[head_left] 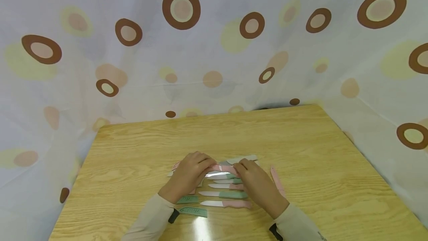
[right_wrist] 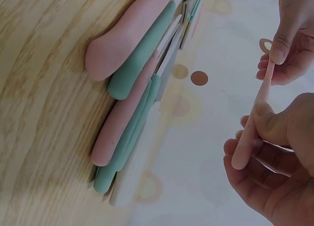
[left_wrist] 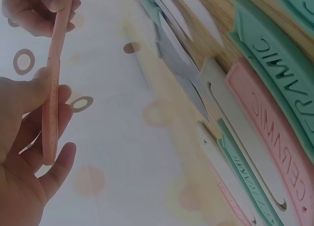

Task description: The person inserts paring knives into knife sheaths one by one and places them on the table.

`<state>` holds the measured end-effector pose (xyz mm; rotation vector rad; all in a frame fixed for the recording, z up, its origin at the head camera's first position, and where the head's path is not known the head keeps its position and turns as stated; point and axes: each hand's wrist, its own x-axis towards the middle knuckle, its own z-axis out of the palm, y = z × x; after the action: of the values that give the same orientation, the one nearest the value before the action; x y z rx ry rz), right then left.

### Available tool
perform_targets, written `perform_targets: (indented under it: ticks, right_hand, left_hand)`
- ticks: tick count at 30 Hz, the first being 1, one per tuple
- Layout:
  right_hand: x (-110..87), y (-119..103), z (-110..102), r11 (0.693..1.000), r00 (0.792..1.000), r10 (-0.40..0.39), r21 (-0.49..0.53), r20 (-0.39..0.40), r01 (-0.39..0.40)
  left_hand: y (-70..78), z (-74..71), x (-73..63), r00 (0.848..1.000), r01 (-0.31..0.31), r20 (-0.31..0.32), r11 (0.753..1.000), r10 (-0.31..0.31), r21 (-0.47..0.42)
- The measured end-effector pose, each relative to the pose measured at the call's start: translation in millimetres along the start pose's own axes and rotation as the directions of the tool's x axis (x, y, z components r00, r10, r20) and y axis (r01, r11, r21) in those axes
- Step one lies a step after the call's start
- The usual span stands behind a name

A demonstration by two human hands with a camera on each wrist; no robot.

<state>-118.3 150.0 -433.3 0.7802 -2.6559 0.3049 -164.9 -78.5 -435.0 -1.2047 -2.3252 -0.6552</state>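
Observation:
Both hands hold a pink-handled knife (head_left: 230, 169) above the table. My left hand (head_left: 188, 174) pinches its pink blade cover (left_wrist: 51, 113) between thumb and fingers. The right hand (head_left: 259, 183) grips the pink handle (right_wrist: 247, 140). Cover and handle lie in one line, the blade mostly hidden. Below the hands, several ceramic knives lie in a row with blades pointing left, among them a pink-handled knife (head_left: 236, 204) and a green-handled knife (head_left: 233, 195). Loose covers lie by the left forearm, including a green cover (head_left: 193, 211) and, in the left wrist view, a pink cover (left_wrist: 272, 130).
A wooden table (head_left: 334, 181) carries everything. To the right of the right hand lies a slim pink item (head_left: 276, 179). A pale knife or cover (head_left: 242, 158) lies behind the hands. A dotted cloth (head_left: 214, 58) hangs around the table's back and sides.

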Motion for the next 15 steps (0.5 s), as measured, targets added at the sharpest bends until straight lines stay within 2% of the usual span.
perform_targets:
  ticks: [4, 8, 10, 12, 15]
  right_hand:
    - [-3.2, 3, 2, 1.0, 1.0, 0.011, 0.006, 0.003, -0.011]
    - [-7.7, 11, 0, 1.0, 0.999, 0.027, -0.009, -0.041, -0.027]
    - [-11.0, 16, -3, 0.999, 0.996, 0.048, -0.003, -0.07, -0.048]
    - [-14.9, 21, -6, 0.997, 0.993, 0.079, 0.022, -0.089, -0.077]
    - [-21.4, 28, -13, 0.988, 0.984, 0.144, 0.062, -0.107, -0.138]
  left_hand:
    - [-2.1, 1.6, 0.2, 1.0, -0.014, 0.013, 1.0, 0.014, -0.024]
    - [-9.0, -0.5, 2.9, 1.0, 0.0, 0.006, 0.999, 0.0, -0.035]
    - [-14.9, -2.8, 3.5, 0.999, 0.045, -0.001, 0.998, -0.045, -0.041]
    - [-22.3, -5.0, 2.4, 0.993, 0.115, -0.004, 0.992, -0.116, -0.056]
    - [-34.9, -6.6, -2.8, 0.97, 0.243, 0.011, 0.968, -0.243, -0.065]
